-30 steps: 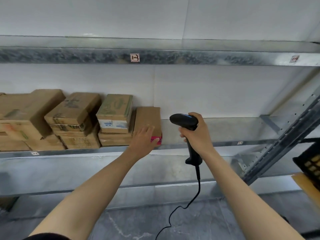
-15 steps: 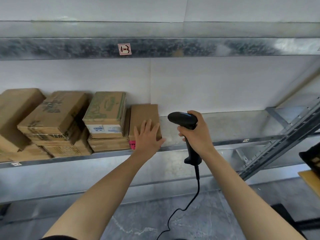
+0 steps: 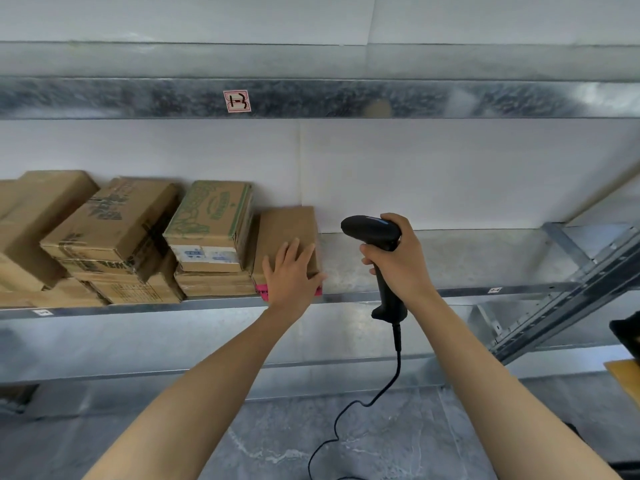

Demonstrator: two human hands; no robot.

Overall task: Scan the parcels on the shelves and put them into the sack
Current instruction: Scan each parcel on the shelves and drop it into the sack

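Where the view starts nearest, grey marbled floor (image 3: 398, 445) and two bare forearms reaching up and forward. Black cable (image 3: 388, 386) curling from the floor up into the scanner (image 3: 375, 251) handle. Right hand (image 3: 403, 268) wrapped around that handle, fingers (image 3: 370, 252) clamped on it, scanner head pointing left toward the end box (image 3: 287, 233). Left hand (image 3: 291, 271) laid flat on the front top of that box, fingers spread apart, thumb over the right front corner; cannot tell whether the box is gripped or only touched. Pink label (image 3: 261, 292) showing at the box's lower front, partly hidden by the hand.

Box lying at the front of the middle shelf (image 3: 450, 258), last on the right of the row of parcels. Just left of it, touching or nearly so, a green-printed box (image 3: 211, 216) with a white label on its front, stacked on a flatter brown one (image 3: 214, 284). Farther left, more stacked brown cartons (image 3: 114, 223), tilted slightly, running out of the left edge. Shelf to the right of the end box bare metal, with a slanted upright (image 3: 571, 299) at the far right.

Below, a lower shelf edge (image 3: 173, 374). Above, the upper shelf beam (image 3: 381, 98) with a small red-and-white tag (image 3: 237, 100). Behind all, white wall (image 3: 450, 168). No sack in view.
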